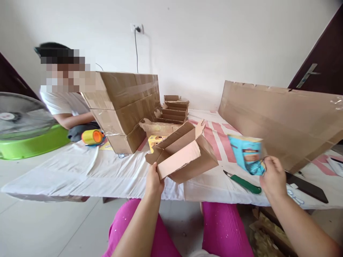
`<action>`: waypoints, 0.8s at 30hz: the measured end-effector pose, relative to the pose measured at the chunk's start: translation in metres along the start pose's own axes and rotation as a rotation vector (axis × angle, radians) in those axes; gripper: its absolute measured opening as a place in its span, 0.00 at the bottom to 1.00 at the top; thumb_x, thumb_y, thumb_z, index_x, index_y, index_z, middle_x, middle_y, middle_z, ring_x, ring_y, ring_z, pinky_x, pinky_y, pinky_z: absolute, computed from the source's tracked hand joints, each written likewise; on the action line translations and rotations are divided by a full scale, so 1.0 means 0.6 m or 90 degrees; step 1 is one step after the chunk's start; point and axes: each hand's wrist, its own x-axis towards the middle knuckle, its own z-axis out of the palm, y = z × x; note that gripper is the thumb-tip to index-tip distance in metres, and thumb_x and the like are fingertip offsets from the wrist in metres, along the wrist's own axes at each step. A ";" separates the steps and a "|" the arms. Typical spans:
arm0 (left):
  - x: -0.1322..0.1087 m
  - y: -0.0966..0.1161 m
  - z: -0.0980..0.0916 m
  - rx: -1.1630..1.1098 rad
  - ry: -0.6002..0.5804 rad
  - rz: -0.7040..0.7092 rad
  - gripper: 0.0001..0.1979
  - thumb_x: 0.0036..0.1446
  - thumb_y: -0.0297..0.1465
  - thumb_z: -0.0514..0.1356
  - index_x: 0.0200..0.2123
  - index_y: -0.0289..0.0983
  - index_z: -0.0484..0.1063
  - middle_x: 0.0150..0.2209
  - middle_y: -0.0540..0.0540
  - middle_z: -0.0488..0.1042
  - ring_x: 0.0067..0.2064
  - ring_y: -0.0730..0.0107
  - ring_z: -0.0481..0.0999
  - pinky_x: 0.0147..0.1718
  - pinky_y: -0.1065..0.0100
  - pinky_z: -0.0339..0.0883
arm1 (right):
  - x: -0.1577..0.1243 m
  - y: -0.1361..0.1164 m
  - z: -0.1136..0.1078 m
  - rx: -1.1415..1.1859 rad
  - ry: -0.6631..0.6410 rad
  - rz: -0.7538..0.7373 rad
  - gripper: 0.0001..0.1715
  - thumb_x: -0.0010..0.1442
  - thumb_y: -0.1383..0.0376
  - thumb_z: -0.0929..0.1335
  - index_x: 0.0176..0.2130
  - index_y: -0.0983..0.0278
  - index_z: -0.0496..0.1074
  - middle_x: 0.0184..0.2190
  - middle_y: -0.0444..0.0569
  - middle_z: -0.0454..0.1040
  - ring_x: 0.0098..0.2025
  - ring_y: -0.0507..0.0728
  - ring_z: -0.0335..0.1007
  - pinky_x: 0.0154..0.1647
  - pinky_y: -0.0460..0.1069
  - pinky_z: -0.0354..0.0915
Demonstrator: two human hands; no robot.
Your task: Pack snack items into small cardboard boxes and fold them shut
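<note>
My left hand (155,179) is closed on the near edge of an open cardboard box (197,162), which tilts above the front of the table with its flaps raised. At the right, my right hand (273,176) pinches the lower corner of a blue snack packet (248,151), held up off the cloth. Below the packet lies a green-handled knife (245,184), its blade pointing left. A dark flat phone-like object (307,187) rests right of my right hand. Behind the box, part of a yellow printed packet (157,141) shows.
Taped cardboard boxes (134,107) are stacked at left, with several opened boxes (174,110) in a row behind. A large cardboard panel (278,117) stands at right. Another person (64,107) sits at left near a green fan (34,141) and a yellow-orange roll (92,137).
</note>
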 end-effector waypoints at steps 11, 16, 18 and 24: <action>-0.031 -0.027 -0.013 0.135 -0.253 0.148 0.26 0.50 0.35 0.63 0.54 0.44 0.69 0.50 0.47 0.74 0.48 0.63 0.75 0.46 0.66 0.69 | -0.006 0.110 -0.027 -0.472 -0.269 -0.134 0.22 0.51 0.50 0.67 0.40 0.62 0.72 0.41 0.54 0.76 0.45 0.65 0.71 0.48 0.62 0.66; -0.040 -0.029 -0.022 0.273 -0.300 0.328 0.28 0.53 0.31 0.59 0.59 0.46 0.66 0.59 0.46 0.68 0.61 0.59 0.65 0.59 0.57 0.60 | -0.089 0.006 -0.012 -0.267 -0.281 -0.291 0.23 0.63 0.59 0.62 0.57 0.59 0.64 0.55 0.57 0.68 0.59 0.66 0.64 0.58 0.67 0.60; -0.041 -0.026 -0.026 0.329 -0.333 0.419 0.28 0.54 0.28 0.55 0.59 0.45 0.67 0.62 0.47 0.65 0.65 0.60 0.59 0.65 0.55 0.51 | -0.125 -0.043 -0.004 -0.216 -0.401 -0.417 0.22 0.65 0.56 0.61 0.57 0.56 0.65 0.55 0.56 0.68 0.59 0.67 0.64 0.58 0.67 0.61; -0.041 -0.016 -0.031 0.362 -0.474 0.555 0.37 0.50 0.20 0.51 0.64 0.48 0.58 0.69 0.50 0.53 0.70 0.60 0.50 0.68 0.52 0.44 | -0.158 -0.061 0.027 -0.515 -0.720 -0.648 0.38 0.56 0.61 0.72 0.62 0.61 0.60 0.56 0.59 0.69 0.61 0.69 0.62 0.60 0.68 0.59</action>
